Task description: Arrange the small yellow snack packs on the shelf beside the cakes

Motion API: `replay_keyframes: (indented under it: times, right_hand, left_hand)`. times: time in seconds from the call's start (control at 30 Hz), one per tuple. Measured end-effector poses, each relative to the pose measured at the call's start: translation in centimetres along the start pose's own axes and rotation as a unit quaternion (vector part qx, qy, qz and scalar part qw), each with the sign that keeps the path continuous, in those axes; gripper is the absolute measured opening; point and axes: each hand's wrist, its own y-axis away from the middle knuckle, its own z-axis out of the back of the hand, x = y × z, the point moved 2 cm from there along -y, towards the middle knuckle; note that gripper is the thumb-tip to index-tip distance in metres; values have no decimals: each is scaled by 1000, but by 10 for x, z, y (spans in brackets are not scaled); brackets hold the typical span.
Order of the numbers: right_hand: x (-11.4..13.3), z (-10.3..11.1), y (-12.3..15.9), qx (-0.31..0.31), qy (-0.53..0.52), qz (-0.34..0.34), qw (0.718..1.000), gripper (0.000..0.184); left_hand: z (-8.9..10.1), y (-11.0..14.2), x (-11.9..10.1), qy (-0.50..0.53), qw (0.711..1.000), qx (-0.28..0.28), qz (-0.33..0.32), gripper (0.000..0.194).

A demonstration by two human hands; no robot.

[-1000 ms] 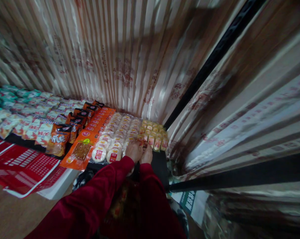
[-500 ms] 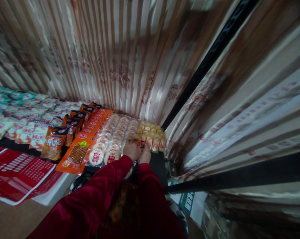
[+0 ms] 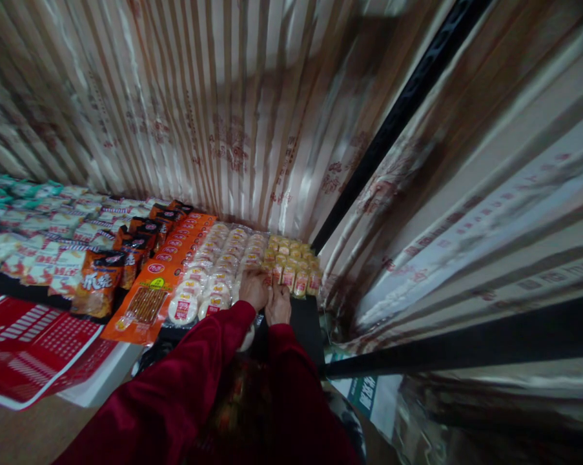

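My left hand and my right hand meet at the front left of a block of small yellow snack packets. The fingers of both are curled together around one small packet in the front row, most of it hidden by them. Close beside my left hand, columns of round white cakes in clear wrappers lie overlapped, with red labels on the nearest ones. To the right of my right hand, the yellow packets stand in tight rows.
Orange bags of brown sticks overlap left of the cakes, followed by orange-black bags and white packets. A red shopping basket stands at lower left. A black post rises in front of the striped curtain.
The view has shifted slightly, so the shelf goods sit a little further left. My hands stay at the front of the yellow packets, with my right fingers drawn slightly back.
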Motion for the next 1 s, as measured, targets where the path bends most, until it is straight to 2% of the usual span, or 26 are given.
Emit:
replay_keyframes:
  times: [0.23, 0.5, 0.67, 0.73, 0.9, 1.0]
  right_hand:
    - [-2, -2, 2, -14, -31, -17, 999, 49]
    - [1, -5, 2, -37, -34, -27, 998, 49]
    - [-3, -5, 1, -24, -39, -29, 999, 47]
    - [-5, -5, 1, -21, -43, -31, 998, 47]
    - [-9, -6, 0, -8, -46, -17, 999, 51]
    - [-10, -7, 0, -12, -36, -14, 999, 49]
  left_hand:
    - [-2, -1, 1, -10, 1000, -24, 2, 32]
    - [11, -8, -6, -26, 999, -43, -7, 31]
    - [8, -13, -5, -40, 999, -15, -5, 31]
    - [5, -12, -4, -47, 999, -21, -1, 31]
    - [5, -4, -11, -101, 992, -59, -35, 35]
    - [7, -4, -15, -148, 987, -40, -44, 38]
